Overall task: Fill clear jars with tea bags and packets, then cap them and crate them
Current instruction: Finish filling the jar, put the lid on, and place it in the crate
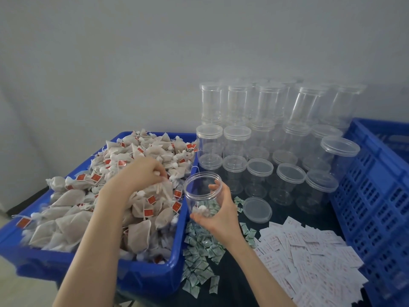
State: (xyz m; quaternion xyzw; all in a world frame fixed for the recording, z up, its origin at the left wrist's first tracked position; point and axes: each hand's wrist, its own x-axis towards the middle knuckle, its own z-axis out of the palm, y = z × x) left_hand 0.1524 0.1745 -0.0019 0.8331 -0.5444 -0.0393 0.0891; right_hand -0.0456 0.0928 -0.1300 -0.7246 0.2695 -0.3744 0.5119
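The open jar (pixel 202 196), gripped by the right hand (pixel 218 209) beside the bin (pixel 141 278), is best tilted toward the tea bags (pixel 155 191) pinched by the left hand (pixel 143 173).

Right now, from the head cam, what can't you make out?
- Print on the red tea bag tags: too small, blurred.
- Text on the white paper packets: blurred.
- Contents at the bottom of the open clear plastic jar: partly covered by the right hand.
- What the left hand pinches: fingers curl over it.
- Inside of the blue slatted crate: cut off by the right edge.
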